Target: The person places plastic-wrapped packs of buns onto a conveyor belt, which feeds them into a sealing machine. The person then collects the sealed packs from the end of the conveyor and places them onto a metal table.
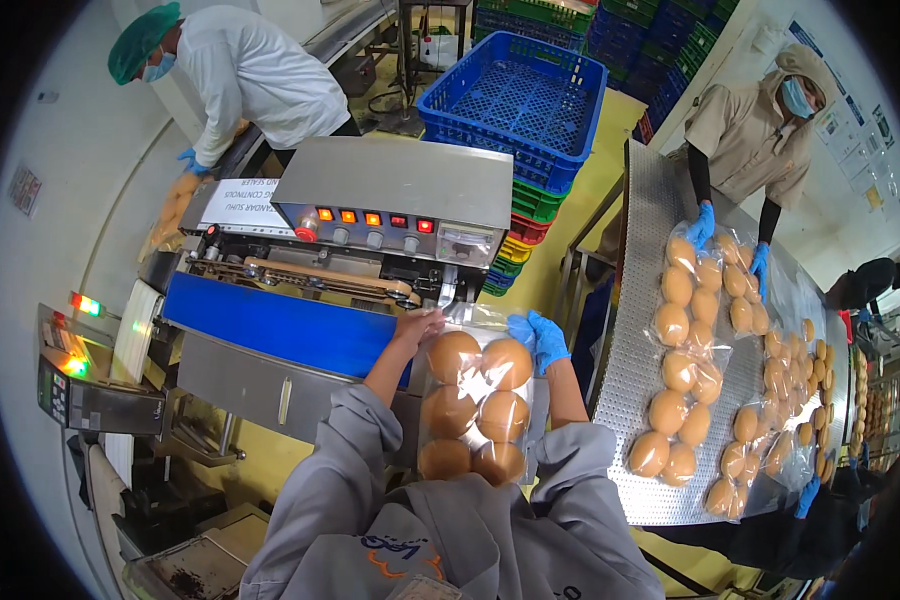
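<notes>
A clear plastic bag of round brown buns (477,405) lies upright before me, its open-looking top edge stretched between my hands. My bare left hand (418,327) grips the bag's upper left corner, beside the end of a continuous band sealer (394,202). In a blue glove, my right hand (544,341) holds the upper right corner. The sealer's blue conveyor belt (277,322) runs to the left of the bag, and several of its switches glow. Whether the bag's mouth is sealed, I cannot tell.
At right, a perforated metal table (630,300) bears several bagged buns (667,401); a co-worker (754,142) in blue gloves handles some. Another co-worker (247,75) bends behind the sealer. Stacked crates (514,112) stand beyond it. A small machine with a keypad (97,390) is at left.
</notes>
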Available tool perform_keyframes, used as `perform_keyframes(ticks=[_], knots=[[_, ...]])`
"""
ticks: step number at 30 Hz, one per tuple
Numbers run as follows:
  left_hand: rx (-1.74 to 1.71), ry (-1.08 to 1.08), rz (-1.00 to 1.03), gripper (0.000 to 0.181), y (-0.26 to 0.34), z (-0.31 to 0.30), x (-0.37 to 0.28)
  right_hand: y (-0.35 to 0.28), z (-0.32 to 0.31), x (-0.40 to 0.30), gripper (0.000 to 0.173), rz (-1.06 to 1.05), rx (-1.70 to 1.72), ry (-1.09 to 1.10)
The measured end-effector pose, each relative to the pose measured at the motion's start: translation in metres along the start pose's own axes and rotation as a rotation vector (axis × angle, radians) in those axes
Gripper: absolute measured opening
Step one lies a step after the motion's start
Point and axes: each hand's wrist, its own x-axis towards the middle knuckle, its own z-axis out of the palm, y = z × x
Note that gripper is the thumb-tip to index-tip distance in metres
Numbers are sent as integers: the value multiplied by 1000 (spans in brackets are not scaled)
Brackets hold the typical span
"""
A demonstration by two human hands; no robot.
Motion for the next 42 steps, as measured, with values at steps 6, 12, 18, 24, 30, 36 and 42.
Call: perform_keyframes(ticks=[6, 12, 18, 24, 30, 36, 42], knots=[[-93, 128, 28, 10, -33, 20, -6, -3, -2, -22, 16, -223, 63, 133], [-21, 193, 154, 9, -39, 24, -2, -1, -13, -30, 14, -402, -119, 241], [-22, 5, 61, 13, -29, -16, 8, 10, 3, -34, 12, -377, -63, 303], [-5, 74, 124, 14, -3, -36, 4, 22, 28, -13, 13, -284, 82, 232], [-5, 129, 143, 12, 6, -70, 9, 37, 49, 15, 22, -394, -181, 229], [-12, 223, 161, 12, 16, -104, 3, 55, 87, 26, 26, -501, -393, 277], [-6, 245, 197, 13, 33, -137, 5, 71, 114, 37, 23, -705, -975, 376]])
